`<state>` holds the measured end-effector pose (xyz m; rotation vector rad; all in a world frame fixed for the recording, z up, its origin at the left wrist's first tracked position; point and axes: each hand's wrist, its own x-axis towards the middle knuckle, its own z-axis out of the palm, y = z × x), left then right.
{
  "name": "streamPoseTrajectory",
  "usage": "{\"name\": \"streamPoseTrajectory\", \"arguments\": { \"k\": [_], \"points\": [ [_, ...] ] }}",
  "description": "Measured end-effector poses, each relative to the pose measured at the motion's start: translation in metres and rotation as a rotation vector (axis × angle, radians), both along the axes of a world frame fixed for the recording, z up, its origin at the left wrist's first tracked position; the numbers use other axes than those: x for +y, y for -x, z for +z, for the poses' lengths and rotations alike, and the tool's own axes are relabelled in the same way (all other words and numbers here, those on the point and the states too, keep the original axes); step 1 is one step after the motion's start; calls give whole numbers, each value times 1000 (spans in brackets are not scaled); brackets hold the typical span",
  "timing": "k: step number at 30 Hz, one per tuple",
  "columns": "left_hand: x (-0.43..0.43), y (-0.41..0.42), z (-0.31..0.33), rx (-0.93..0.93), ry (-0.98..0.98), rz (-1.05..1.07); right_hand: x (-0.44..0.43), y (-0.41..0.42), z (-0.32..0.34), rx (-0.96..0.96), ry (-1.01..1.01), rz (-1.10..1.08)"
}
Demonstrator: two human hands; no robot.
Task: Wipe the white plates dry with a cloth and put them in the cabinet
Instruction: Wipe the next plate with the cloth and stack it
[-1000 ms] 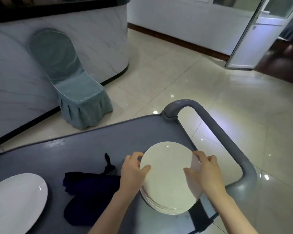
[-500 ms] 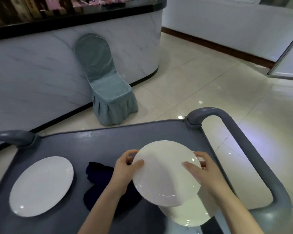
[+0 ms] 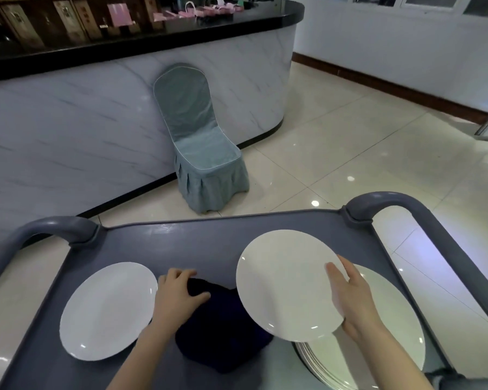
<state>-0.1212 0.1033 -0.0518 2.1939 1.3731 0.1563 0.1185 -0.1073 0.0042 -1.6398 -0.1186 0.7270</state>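
Note:
My right hand (image 3: 350, 301) holds one white plate (image 3: 282, 282) by its right edge, lifted and tilted above the grey cart top (image 3: 203, 243). Below it at the right sits a stack of white plates (image 3: 389, 333). A single white plate (image 3: 107, 311) lies flat on the left of the cart. Between them lies a dark blue cloth (image 3: 223, 327). My left hand (image 3: 178, 294) rests on the cloth's far end with fingers curled into it.
The cart has grey tubular handles at the left (image 3: 40, 229) and right (image 3: 423, 220). Beyond it a grey-green covered chair (image 3: 200, 147) stands against a curved marble-faced counter (image 3: 82, 122). Glossy tiled floor (image 3: 364, 153) spreads to the right.
My left hand let go of the lifted plate and went down onto the dark cloth. The right hand alone now holds the plate. The view turned left.

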Motion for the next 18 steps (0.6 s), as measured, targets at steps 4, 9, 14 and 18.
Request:
{"name": "streamPoseTrajectory", "arguments": {
  "k": [4, 9, 14, 18],
  "points": [
    [14, 13, -16, 43, -12, -106, 9, 11, -1, -10, 40, 6],
    [25, 13, 7, -310, 45, -141, 23, 25, -3, -9, 82, 8],
    [47, 17, 61, -438, 198, -16, 35, 42, -3, -11, 100, 11],
    [43, 15, 109, -636, 299, 39, 48, 56, -2, -43, 100, 12]
  ]
}}
